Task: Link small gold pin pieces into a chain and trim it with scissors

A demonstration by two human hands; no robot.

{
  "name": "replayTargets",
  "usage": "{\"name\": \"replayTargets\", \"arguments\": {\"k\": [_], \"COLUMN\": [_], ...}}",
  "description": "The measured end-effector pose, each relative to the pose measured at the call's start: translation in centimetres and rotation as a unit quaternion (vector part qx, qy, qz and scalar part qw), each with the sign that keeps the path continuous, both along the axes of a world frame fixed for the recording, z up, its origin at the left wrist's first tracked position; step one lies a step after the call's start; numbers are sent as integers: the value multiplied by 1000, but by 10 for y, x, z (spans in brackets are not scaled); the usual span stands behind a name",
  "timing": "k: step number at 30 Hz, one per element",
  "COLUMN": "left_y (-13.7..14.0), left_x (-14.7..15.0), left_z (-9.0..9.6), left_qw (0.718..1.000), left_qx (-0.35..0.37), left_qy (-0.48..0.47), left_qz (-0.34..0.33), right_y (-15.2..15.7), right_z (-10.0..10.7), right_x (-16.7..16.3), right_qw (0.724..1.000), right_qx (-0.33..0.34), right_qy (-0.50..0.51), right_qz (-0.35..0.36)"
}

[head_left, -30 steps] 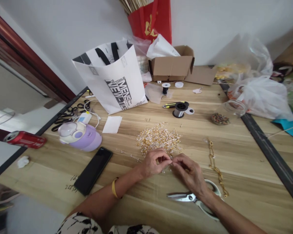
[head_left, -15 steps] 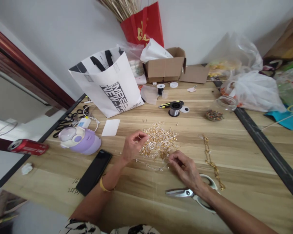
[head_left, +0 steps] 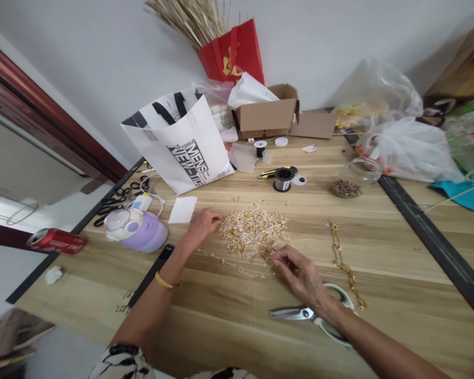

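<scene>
A loose pile of small gold and silver beads or jewelry bits (head_left: 255, 229) lies on the wooden table. At its left edge is my left hand (head_left: 205, 223), fingers drawn together; whatever they may hold is too small to make out. My right hand (head_left: 296, 268) is at the pile's lower right, thumb and forefinger pinched at the end of a thin beaded strand (head_left: 240, 269). That strand runs left across the wood below the pile. Partly under my right wrist lie white-handled scissors (head_left: 294, 313). A gold chain (head_left: 339, 260) rests further right.
A purple-and-white bottle (head_left: 142, 231), a dark phone (head_left: 154, 273) and a red can (head_left: 57, 241) are on the left. Behind the pile stand a wire spool (head_left: 283, 180), a white bag (head_left: 189, 147) and a cardboard box (head_left: 266, 116). A jar of beads (head_left: 347, 188) lies at the right.
My left hand has moved left, from over the pile to its left edge. More of the beaded strand shows now. My right hand has barely moved.
</scene>
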State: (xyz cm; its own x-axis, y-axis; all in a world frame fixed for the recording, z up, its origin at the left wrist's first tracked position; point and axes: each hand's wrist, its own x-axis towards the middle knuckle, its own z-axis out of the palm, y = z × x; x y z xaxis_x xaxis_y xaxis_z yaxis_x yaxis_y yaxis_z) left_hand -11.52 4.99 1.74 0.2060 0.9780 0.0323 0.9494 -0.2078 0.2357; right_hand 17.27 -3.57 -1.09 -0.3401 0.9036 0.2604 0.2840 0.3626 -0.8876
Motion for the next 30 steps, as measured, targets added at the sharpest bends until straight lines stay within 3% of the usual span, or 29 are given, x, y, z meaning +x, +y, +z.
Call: {"name": "replayTargets", "arguments": {"k": [10, 30], "left_y": [9, 8], "left_x": [-4, 0], "left_z": [-12, -10], "left_qw": [999, 998], "left_qx": [-10, -29], "left_qy": [-35, -47], "left_qz": [-24, -27], "right_y": [1, 1], "right_z": [-3, -4], "right_x": [0, 1], "right_qw": [1000, 1000], "right_qx": [-4, -13], "right_qy": [-5, 10], "right_qz": [2, 10]}}
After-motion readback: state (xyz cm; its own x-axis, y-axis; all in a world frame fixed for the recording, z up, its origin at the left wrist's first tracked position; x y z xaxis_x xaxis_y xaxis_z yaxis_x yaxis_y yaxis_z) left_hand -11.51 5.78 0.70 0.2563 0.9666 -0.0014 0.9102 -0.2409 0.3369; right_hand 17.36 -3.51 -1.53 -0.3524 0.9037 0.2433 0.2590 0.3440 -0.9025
